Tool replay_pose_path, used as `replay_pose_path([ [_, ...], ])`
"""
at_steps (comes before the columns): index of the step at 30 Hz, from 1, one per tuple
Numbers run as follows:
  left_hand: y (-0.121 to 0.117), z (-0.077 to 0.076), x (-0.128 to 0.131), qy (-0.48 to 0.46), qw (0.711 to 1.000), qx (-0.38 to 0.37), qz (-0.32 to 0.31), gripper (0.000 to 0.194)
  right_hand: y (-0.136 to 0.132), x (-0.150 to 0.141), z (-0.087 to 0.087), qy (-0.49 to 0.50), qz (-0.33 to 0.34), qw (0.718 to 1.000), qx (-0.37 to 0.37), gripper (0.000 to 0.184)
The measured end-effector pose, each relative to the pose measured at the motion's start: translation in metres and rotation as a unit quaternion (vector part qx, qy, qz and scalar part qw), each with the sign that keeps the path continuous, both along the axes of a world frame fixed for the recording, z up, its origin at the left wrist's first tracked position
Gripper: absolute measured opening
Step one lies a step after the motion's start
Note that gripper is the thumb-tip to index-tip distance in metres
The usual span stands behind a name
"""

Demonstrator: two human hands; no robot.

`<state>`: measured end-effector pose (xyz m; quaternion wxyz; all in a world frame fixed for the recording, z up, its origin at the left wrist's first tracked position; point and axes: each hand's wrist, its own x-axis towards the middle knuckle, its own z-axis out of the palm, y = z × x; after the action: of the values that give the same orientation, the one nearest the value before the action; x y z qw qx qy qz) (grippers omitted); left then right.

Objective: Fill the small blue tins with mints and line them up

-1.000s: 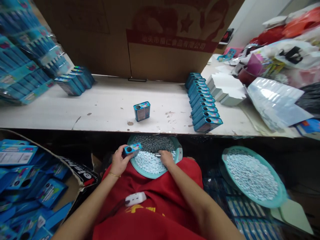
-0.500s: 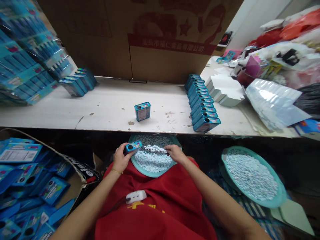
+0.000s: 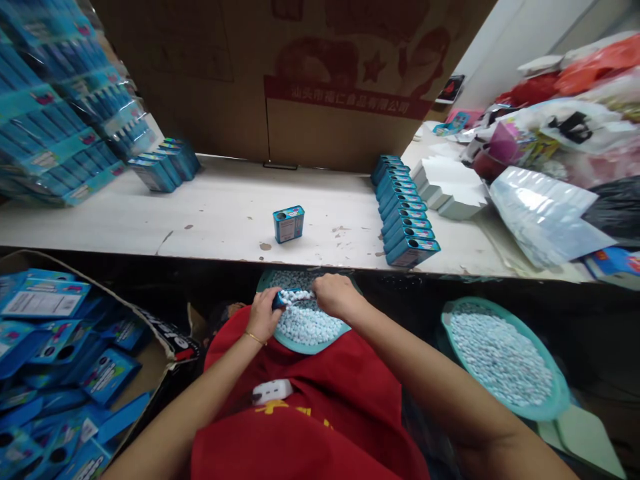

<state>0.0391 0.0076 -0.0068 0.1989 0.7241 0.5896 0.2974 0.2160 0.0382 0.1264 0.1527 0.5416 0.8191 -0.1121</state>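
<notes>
My left hand [image 3: 264, 313] is closed around a small blue box [image 3: 278, 300], holding it tilted over the left side of a turquoise basin [image 3: 300, 348]. My right hand [image 3: 334, 293] grips a scoop whose handle is hidden in the fist. White candies [image 3: 297, 296] are heaped on the scoop, and its tip reaches the top of the box. More of these candies [image 3: 311, 328] fill the basin, which sits against the red apron [image 3: 300, 380]. On the white table beyond stands a single blue box [image 3: 289, 225].
A row of blue boxes [image 3: 411, 253] and white stacks [image 3: 453, 193] stand right on the table [image 3: 225, 220]. A second basin [image 3: 560, 400] of candies is at the right. A carton at lower left holds many blue boxes [image 3: 55, 340]. A large cardboard box [image 3: 320, 133] stands behind.
The right hand has moved left and slightly up, bringing the loaded scoop to the box. The left hand has shifted right and tilted the box toward the scoop.
</notes>
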Motion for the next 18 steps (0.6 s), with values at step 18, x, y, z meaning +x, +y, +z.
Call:
replay_pose_path([
  [18, -0.002, 0.004, -0.022, -0.066, 0.995, -0.009, 0.074, 0.036, -0.011, 0.066, -0.103, 0.001, -0.115, 0.993, -0.03, 0.034],
])
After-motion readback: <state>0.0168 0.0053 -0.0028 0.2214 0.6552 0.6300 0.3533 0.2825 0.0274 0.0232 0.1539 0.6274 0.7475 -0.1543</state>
